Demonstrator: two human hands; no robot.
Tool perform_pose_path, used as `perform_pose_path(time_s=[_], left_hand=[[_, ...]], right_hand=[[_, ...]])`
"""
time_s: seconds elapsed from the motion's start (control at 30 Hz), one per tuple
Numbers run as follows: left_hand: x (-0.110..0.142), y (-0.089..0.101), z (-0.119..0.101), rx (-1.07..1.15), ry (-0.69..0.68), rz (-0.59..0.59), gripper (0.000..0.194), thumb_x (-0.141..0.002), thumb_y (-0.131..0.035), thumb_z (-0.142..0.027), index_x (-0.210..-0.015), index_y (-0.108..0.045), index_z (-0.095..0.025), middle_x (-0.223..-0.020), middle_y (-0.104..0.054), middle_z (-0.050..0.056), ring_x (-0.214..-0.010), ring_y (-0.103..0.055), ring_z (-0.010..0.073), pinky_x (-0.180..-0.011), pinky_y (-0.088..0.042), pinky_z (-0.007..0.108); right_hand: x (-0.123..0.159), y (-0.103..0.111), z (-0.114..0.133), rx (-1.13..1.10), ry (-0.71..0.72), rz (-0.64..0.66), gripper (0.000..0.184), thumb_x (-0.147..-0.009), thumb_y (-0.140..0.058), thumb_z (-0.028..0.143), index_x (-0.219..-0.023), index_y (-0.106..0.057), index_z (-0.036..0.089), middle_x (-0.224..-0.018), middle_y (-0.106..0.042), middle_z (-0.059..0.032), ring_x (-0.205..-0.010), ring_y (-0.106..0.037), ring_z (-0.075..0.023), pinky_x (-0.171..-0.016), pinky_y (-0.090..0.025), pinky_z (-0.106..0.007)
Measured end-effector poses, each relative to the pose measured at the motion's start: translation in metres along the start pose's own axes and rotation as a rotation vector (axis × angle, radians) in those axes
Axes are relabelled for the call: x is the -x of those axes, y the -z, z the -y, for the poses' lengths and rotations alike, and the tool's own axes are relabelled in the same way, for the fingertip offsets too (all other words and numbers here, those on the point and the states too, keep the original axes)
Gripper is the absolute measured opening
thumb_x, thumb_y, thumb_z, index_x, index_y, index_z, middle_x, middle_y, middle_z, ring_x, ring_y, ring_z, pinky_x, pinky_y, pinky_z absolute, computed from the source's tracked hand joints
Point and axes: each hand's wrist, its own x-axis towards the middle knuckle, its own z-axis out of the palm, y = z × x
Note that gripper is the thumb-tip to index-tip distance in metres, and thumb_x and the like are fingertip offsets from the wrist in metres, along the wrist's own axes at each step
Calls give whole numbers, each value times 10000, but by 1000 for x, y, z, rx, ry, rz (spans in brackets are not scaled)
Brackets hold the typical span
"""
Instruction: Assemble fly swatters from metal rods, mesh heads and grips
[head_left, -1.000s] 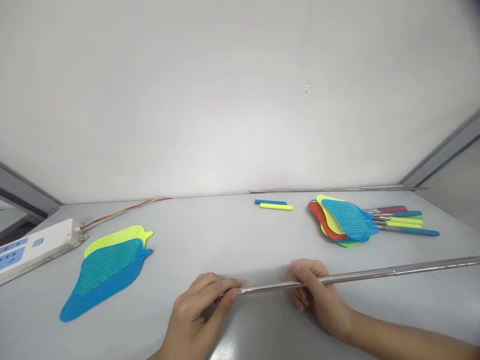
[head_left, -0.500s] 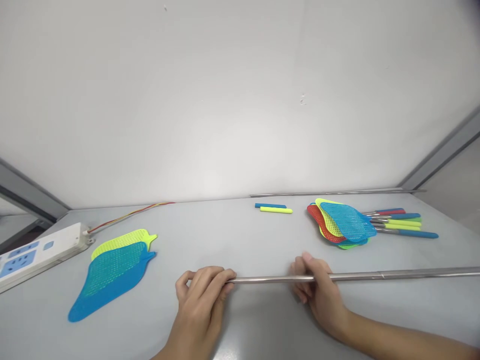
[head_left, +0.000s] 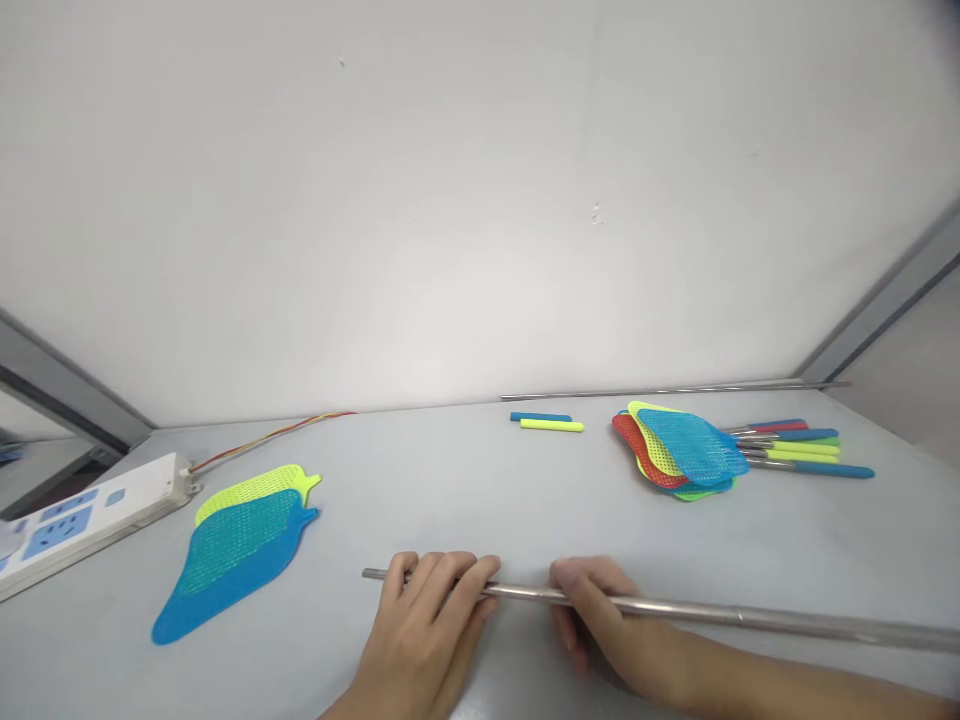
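A long steel rod (head_left: 525, 593) lies across the front of the table, sloping slightly down to the right. My left hand (head_left: 427, 625) is closed around it near its left end, and the short tip pokes out past my fingers. My right hand (head_left: 592, 615) grips the same rod a little further right, and the rest runs off the right edge of the picture. Both hands rest low, close to the grey tabletop (head_left: 450, 490). Nothing else touches them.
On the left lie a blue mesh swatter head (head_left: 225, 570) over a yellow one (head_left: 255, 490). At the back right are a stack of mesh heads (head_left: 686, 450), several coloured-grip rods (head_left: 795, 445), two loose grips (head_left: 541, 420) and a thin rod (head_left: 675, 388). A white power strip (head_left: 90, 520) stands at the left edge.
The rod has swung from rising to the right to sloping down to the right, and its left tip now shows past my left hand. Both hands stay shut on it.
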Motion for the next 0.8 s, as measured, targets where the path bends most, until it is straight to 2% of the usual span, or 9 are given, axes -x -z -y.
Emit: perform_pose_path(time_s=[0.07, 0.17, 0.23, 0.3, 0.43, 0.53, 0.67, 0.8], left_hand=[[-2, 0, -2, -11, -111, 26, 228, -863, -350, -153, -1042, -490, -171, -798, -592, 47, -670, -515, 156, -629, -373, 286], [-4, -1, -7, -39, -277, 51, 230, -893, -297, -202, -883, -524, -168, -622, -563, 10, -551, -505, 140, -540, -385, 255], [-3, -1, -10, -66, -292, 57, 293, -903, -276, -245, -739, -510, -179, -560, -542, -4, -502, -498, 130, -489, -380, 243], [-3, -2, -12, -85, -250, 64, 349, -898, -284, -318, -632, -467, -187, -529, -533, -8, -463, -488, 122, -446, -366, 236], [-1, -3, -12, -110, -165, 23, 425, -859, -321, -436, -523, -403, -189, -435, -483, -18, -379, -445, 114, -369, -301, 237], [-1, -2, -12, -111, -81, 68, 432, -822, -409, -444, -481, -381, -181, -406, -467, -25, -374, -444, 108, -366, -286, 229], [-2, 1, -12, -111, -15, 128, 379, -764, -517, -424, -495, -414, -178, -440, -493, -20, -428, -477, 131, -398, -321, 236], [-3, 0, -8, -146, 81, 119, 372, -742, -514, -497, -565, -488, -171, -540, -544, 14, -530, -525, 172, -517, -414, 300]], right_hand=[[4, -6, 1, 0, -24, 48, 534, -817, -212, 609, -582, -426, 180, -499, -406, 21, -490, -430, -108, -493, -361, -218], [4, -11, 1, 46, 77, 190, 540, -807, -201, 623, -570, -401, 181, -500, -387, 21, -452, -375, -94, -424, -306, -208], [3, -11, 2, 83, 161, 265, 513, -817, -211, 602, -576, -378, 181, -514, -365, 24, -456, -340, -86, -402, -274, -198], [2, -9, 4, 129, 202, 290, 481, -810, -252, 593, -580, -348, 182, -509, -316, 35, -451, -293, -77, -374, -228, -191], [5, -8, 10, 164, 216, 220, 492, -785, -313, 607, -548, -309, 175, -496, -230, 47, -454, -220, -67, -380, -159, -205], [10, -11, 12, 127, 145, 126, 545, -762, -293, 655, -525, -353, 168, -474, -267, 44, -447, -264, -68, -403, -183, -216], [14, -18, 9, 23, 5, -14, 586, -756, -267, 680, -555, -449, 160, -471, -358, 29, -443, -339, -80, -426, -256, -211], [14, -22, 8, -88, -75, -35, 568, -714, -330, 702, -575, -449, 165, -472, -353, 36, -436, -321, -77, -404, -241, -201]])
